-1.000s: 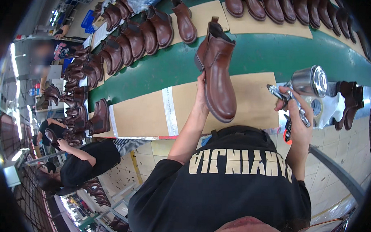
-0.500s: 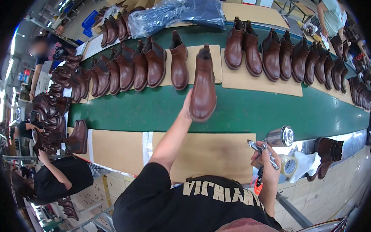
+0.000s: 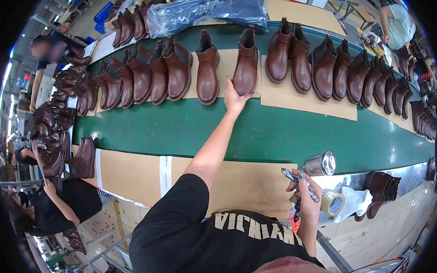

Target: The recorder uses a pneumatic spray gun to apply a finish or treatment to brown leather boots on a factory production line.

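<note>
A brown leather ankle boot (image 3: 246,65) with dark elastic sides is upright over the cardboard at the far side of the green table. My left hand (image 3: 236,99) reaches out to its toe, thumb along the left side and fingers round the front of the sole. How firmly it grips is hard to see. A similar boot (image 3: 208,71) stands just left of it. Near the table's front edge, my right hand (image 3: 309,196) is closed round a metal spray gun (image 3: 299,180) with a silver cup (image 3: 318,163) on it.
Rows of brown boots (image 3: 139,76) line the far side, left and right. Flat cardboard (image 3: 245,185) covers the near edge. Clear tape (image 3: 332,203), white cloth (image 3: 353,201) and dark boots (image 3: 382,188) sit at right. Plastic-wrapped bundles (image 3: 208,8) lie behind. Other people work at left and far right.
My left hand has carried the boot away from me, from above the green table to the far cardboard beside the other boot. The spray gun stays in my right hand, shifted slightly left.
</note>
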The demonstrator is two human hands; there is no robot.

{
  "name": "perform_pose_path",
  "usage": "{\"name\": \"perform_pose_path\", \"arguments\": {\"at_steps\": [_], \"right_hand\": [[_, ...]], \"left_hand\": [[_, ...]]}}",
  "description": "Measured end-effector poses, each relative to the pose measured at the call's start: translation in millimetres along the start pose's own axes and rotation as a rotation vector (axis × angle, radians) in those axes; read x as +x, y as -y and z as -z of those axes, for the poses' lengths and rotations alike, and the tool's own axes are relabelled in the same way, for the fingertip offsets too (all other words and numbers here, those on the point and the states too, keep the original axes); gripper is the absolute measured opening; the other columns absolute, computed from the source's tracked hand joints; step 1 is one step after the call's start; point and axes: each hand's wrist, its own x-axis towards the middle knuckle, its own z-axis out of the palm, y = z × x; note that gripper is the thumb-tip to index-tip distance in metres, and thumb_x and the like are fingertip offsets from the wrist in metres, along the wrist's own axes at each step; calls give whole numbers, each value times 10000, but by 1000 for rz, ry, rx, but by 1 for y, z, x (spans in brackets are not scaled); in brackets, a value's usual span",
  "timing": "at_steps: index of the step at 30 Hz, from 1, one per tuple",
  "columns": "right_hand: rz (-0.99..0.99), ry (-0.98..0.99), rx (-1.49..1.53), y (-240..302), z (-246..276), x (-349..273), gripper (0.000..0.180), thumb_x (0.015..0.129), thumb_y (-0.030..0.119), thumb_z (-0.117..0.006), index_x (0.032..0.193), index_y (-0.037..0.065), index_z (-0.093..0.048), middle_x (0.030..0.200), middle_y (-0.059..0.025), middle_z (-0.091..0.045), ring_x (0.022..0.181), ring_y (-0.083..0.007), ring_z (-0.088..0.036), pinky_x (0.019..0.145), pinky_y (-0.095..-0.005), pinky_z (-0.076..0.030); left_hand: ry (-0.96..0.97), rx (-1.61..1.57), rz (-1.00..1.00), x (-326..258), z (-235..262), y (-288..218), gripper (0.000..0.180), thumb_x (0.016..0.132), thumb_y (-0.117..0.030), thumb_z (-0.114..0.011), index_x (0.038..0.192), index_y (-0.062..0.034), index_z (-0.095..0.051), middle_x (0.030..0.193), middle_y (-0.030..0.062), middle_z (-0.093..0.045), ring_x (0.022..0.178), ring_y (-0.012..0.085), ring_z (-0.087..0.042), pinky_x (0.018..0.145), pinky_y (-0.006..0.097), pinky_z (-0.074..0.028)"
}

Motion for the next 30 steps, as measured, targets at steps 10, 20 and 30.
{"name": "perform_pose_path", "arguments": {"at_steps": [10,20,30], "right_hand": [[-125,-1,34,7,-2,-7,325,915,239,-520,1086,-17,-625,682,-32,-607,657,-71,-501,598,-219,-358],[-124,49,62,14,-11,-7,303,919,192,-513,1091,-34,-617,690,-41,-614,672,-73,-519,608,-213,-373],[-61,25,35,11,-9,-23,302,918,189,-510,1094,-33,-615,693,-36,-612,665,-69,-528,590,-202,-372]], "left_hand": [[-176,-657,306,-37,30,48,385,845,-191,-664,1151,1,-530,1050,75,-611,793,128,-593,701,253,-499],[-272,-725,829,11,90,72,774,716,-323,-774,1266,83,-411,829,68,-614,632,112,-547,556,259,-448],[328,-861,931,45,87,41,377,622,-359,-807,833,-119,-606,723,-29,-594,542,85,-509,443,181,-404]]}}
